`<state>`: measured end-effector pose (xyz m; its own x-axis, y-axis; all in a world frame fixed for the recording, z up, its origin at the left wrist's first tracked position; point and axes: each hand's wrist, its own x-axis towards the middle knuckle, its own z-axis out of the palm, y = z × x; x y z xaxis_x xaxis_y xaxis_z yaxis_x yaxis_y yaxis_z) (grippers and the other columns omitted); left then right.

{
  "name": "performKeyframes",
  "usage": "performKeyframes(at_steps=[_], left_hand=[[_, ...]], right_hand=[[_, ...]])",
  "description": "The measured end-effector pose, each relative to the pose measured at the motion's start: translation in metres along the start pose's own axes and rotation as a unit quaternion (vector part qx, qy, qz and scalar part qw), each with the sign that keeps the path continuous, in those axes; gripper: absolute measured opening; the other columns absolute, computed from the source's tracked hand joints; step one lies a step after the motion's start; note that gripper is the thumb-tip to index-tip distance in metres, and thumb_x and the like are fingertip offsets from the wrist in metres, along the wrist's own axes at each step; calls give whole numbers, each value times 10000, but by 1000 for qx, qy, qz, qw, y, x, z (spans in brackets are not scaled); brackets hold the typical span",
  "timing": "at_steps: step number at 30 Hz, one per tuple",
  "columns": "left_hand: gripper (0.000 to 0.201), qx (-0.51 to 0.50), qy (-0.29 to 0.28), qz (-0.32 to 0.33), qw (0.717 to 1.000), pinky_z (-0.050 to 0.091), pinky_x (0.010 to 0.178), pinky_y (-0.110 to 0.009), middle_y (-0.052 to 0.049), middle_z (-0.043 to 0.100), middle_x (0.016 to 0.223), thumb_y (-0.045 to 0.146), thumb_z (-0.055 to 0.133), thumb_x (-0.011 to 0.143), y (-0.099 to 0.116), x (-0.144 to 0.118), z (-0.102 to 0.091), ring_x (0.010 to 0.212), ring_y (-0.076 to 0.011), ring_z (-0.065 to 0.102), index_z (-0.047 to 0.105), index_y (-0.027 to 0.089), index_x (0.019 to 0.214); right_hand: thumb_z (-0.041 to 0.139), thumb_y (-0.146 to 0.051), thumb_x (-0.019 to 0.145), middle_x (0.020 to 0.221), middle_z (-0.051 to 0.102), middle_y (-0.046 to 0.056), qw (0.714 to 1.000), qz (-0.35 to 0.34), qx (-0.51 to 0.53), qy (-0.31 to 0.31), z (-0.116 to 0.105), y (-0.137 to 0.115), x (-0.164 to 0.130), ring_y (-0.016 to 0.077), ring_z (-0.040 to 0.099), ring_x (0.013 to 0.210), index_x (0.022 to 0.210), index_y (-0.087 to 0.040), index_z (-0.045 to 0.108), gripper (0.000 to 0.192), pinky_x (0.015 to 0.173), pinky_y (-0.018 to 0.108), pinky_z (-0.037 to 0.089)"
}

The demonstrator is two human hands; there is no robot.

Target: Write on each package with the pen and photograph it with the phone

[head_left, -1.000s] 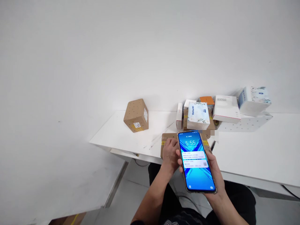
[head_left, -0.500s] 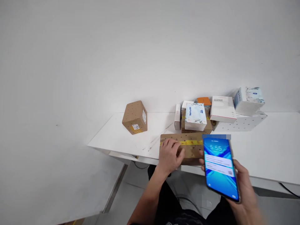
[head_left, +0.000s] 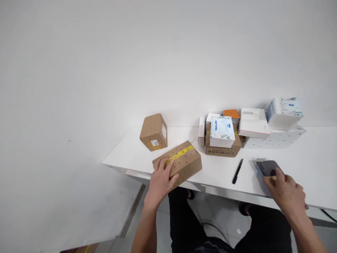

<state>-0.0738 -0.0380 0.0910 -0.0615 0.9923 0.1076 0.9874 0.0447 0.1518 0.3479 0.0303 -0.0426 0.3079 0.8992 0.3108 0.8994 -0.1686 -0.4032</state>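
Box (head_left: pixel 181 162) under left hand (head_left: pixel 160 181) lies diagonal, yellow tape running far-right.

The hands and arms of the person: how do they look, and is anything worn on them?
Both are bare. The left hand and right hand show no glove, ring, watch or band, and both forearms are uncovered, with no sleeve in view. Below them, the person wears dark clothing on the lap.
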Motion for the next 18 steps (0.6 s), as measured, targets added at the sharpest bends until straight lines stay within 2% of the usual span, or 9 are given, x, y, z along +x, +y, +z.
performKeyframes(at_steps=[4, 9, 11, 14, 16, 18], left_hand=[[533, 32, 59, -112, 991, 555, 753, -410, -126, 462, 1340, 499, 490, 876, 6, 23, 6, 1264, -322, 383, 441, 258, 1349], [506, 51, 154, -171, 972, 518, 742, -458, -190, 444, 1330, 480, 481, 879, 26, 78, 32, 1233, -386, 368, 498, 210, 1307], [474, 69, 176, -178, 966, 468, 803, -506, -197, 457, 1303, 429, 489, 878, 31, 101, 42, 1202, -395, 384, 512, 208, 1297], [421, 89, 179, -193, 961, 380, 853, -552, -188, 515, 1207, 387, 463, 889, 35, 135, 52, 1142, -386, 421, 539, 214, 1264], [403, 93, 173, -191, 962, 363, 837, -529, -185, 530, 1173, 377, 434, 902, 33, 158, 54, 1107, -371, 436, 545, 211, 1252], [385, 91, 167, -183, 965, 356, 835, -496, -183, 528, 1174, 363, 424, 909, 30, 179, 52, 1101, -356, 439, 555, 199, 1232]], right_hand=[[485, -523, 743, 1130, 577, 301, 993, 76, -67, -64, 9, -4, 6, 489, 519, 1053, 1267, -113, 595, 675, 757, 560, 405], [421, -622, 787, 1144, 560, 332, 995, 78, -59, -31, 19, -1, 8, 514, 459, 1108, 1193, -135, 646, 673, 746, 599, 358], [443, -625, 792, 1196, 545, 320, 997, 60, -46, -2, 21, -1, 6, 516, 437, 1138, 1181, -168, 652, 635, 755, 626, 350], [480, -601, 804, 1305, 509, 272, 996, 18, -18, 85, 20, -8, 0, 515, 411, 1179, 1154, -195, 660, 566, 785, 658, 365], [491, -537, 838, 1298, 520, 255, 991, -29, -3, 134, 17, -16, -5, 481, 434, 1190, 1131, -170, 666, 502, 826, 643, 389], [489, -466, 873, 1262, 537, 255, 985, -95, 8, 142, 14, -26, -9, 426, 472, 1188, 1109, -126, 662, 449, 885, 600, 401]])
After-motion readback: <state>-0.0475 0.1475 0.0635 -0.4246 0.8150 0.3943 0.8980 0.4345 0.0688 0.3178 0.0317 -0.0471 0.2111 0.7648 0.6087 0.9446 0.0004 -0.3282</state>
